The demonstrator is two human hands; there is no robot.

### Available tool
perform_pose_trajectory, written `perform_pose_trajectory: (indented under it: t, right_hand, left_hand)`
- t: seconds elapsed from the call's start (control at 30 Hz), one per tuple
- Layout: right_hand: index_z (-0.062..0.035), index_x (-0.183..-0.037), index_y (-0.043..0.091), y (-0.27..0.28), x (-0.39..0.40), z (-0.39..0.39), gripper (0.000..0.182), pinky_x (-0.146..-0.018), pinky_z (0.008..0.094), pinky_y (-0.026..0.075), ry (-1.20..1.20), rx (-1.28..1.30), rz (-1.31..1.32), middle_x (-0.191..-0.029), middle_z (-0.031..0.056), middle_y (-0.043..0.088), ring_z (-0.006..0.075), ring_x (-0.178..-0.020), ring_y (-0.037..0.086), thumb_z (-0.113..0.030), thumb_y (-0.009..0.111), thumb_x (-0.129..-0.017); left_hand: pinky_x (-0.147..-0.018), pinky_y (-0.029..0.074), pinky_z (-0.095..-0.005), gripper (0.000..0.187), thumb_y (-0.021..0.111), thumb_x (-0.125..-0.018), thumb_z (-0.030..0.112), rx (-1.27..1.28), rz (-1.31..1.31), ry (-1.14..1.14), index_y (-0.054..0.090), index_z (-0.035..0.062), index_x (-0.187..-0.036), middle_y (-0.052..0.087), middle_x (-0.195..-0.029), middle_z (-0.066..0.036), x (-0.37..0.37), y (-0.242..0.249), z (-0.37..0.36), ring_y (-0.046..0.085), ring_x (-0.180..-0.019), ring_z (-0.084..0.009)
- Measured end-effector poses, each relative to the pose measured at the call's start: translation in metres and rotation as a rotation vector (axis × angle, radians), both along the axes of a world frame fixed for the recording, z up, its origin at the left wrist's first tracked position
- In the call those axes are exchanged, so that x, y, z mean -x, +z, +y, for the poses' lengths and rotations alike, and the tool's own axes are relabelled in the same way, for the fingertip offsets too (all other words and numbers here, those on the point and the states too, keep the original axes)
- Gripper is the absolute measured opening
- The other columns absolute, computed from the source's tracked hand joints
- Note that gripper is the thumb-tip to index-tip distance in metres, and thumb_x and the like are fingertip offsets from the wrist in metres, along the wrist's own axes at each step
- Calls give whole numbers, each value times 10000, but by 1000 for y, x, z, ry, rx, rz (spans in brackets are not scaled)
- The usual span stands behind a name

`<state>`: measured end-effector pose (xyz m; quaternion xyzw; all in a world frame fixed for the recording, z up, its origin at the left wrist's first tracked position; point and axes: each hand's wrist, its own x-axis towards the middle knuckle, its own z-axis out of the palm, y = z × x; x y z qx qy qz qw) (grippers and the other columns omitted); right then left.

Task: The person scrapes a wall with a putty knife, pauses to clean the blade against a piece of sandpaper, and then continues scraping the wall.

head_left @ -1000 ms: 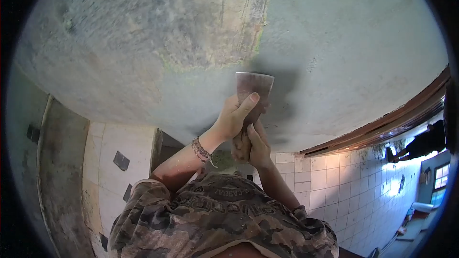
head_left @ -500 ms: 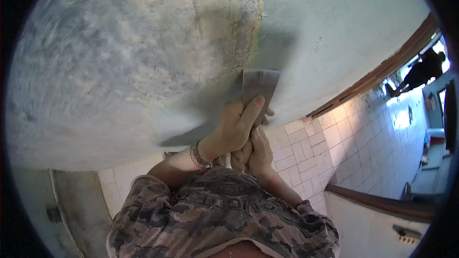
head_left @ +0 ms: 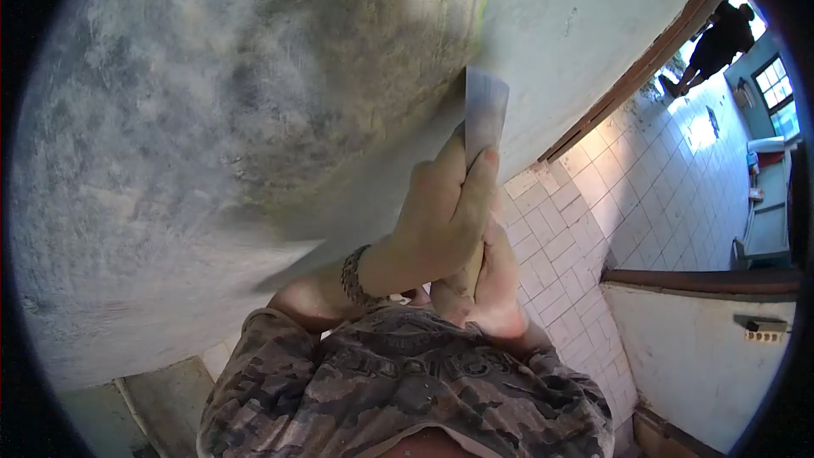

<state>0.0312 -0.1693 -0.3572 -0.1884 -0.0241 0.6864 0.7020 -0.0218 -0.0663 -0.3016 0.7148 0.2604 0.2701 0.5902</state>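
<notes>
A person's two hands grip a scraper [head_left: 485,110] against a weathered, grey-mottled ceiling [head_left: 212,102], seen from the head camera looking up. The left hand [head_left: 445,208] is wrapped closed around the upper part of the tool's handle, its forefinger laid straight along the base of the blade; a beaded bracelet [head_left: 354,276] circles that wrist. The right hand [head_left: 490,284] sits just below and behind the left, touching it, its fingers curled shut around the lower end of the handle [head_left: 468,276], of which only a sliver shows between the two hands.

The scraper's blade rises out of the top of the left hand, so the tool lies above and beyond both hands. Its long axis runs nearly upright in the picture, from the hands toward the ceiling, leaning slightly to the right; the wide working edge points away from the person and meets the surface at the seam where the rough, stained patch gives way to smoother pale paint [head_left: 577,25]. The blade is turned almost edge-on, so whether it presses flat cannot be told.

Below, a white tiled wall [head_left: 585,220] runs to a wooden frame [head_left: 644,59]. Another person [head_left: 716,42] stands in the distant doorway.
</notes>
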Motion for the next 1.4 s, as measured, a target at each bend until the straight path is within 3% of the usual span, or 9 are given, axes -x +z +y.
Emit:
perform_pose_trajectory:
  t: [0.17, 0.23, 0.33, 0.63, 0.8, 1.0, 1.07, 1.27, 1.4]
  right_hand:
    - [-88, -1164, 449, 5, 11, -2, 366, -288, 301, 367, -24, -111, -31, -705, 103, 538, 191, -324, 396, -376, 259, -1040]
    - [-83, -1212, 436, 20, 12, 11, 358, -294, 294, 358, -265, 40, -123, -673, 103, 538, 187, -328, 404, -353, 277, -1040]
    - [-85, -1276, 400, 14, -14, 3, 351, -299, 283, 349, 21, -86, 75, -667, 92, 534, 189, -344, 422, -320, 291, -1039]
    - [-98, -1389, 310, 25, -36, 20, 390, -342, 256, 371, -112, -134, -163, -638, 69, 528, 136, -393, 453, -271, 284, -1040]
    - [-38, -1214, 447, -19, -43, 10, 301, -399, 245, 371, -52, -15, -486, -621, 38, 491, 129, -431, 452, -254, 328, -1041]
    - [36, -1236, 473, -44, -86, -11, 361, -466, 232, 370, 90, -247, -583, -632, 22, 484, 102, -498, 437, -249, 383, -1033]
    - [43, -1264, 458, -29, -101, -10, 386, -464, 233, 371, 168, -318, -633, -637, 26, 494, 101, -497, 436, -258, 388, -1032]
    - [39, -1226, 478, -21, -128, -1, 335, -402, 234, 377, 115, -520, -639, -674, 52, 515, 118, -451, 473, -217, 382, -1032]
    - [10, -1139, 497, -58, -123, 13, 285, -349, 235, 341, 196, -689, -561, -574, 6, 425, 95, -428, 419, -243, 419, -1034]
  left_hand:
    - [-553, 453, -283, 282, 453, -1011, 250, 86, -38, 25, 553, -1, -929, 620, -689, -66, 6, -5, -6, 561, -596, -113]
    - [-552, 452, -282, 281, 457, -1011, 249, 65, -52, 34, 557, 1, -924, 618, -690, -65, -5, 3, -3, 560, -599, -111]
    - [-553, 454, -282, 282, 465, -1011, 248, 51, -37, 65, 565, 1, -922, 618, -694, -62, -14, 3, -2, 561, -605, -107]
    - [-554, 469, -302, 242, 490, -1001, 211, 11, -112, 94, 569, -16, -976, 630, -696, -89, -34, 10, 2, 608, -612, -147]
    - [-559, 485, -326, 243, 532, -980, 211, -125, -35, 183, 580, -27, -966, 644, -688, -138, -25, -25, -4, 649, -603, -205]
    - [-641, 510, -319, 202, 631, -903, 160, -633, 147, 432, 625, -28, -978, 649, -756, -133, 14, -58, -20, 627, -666, -216]
    - [-704, 517, -366, 219, 673, -843, 125, -1170, -73, 433, 642, -4, -1017, 663, -911, -160, 3, -36, -10, 640, -786, -300]
    - [-1041, 401, -477, 346, 610, -843, 312, -1760, 173, 270, 651, 69, -1086, 585, -1260, -160, -47, 7, -12, 525, -1220, -345]
    - [-1090, 349, -501, 404, 600, -786, 314, -1616, 335, 7, 648, 53, -1091, 556, -1325, -146, -65, 20, 4, 484, -1286, -339]
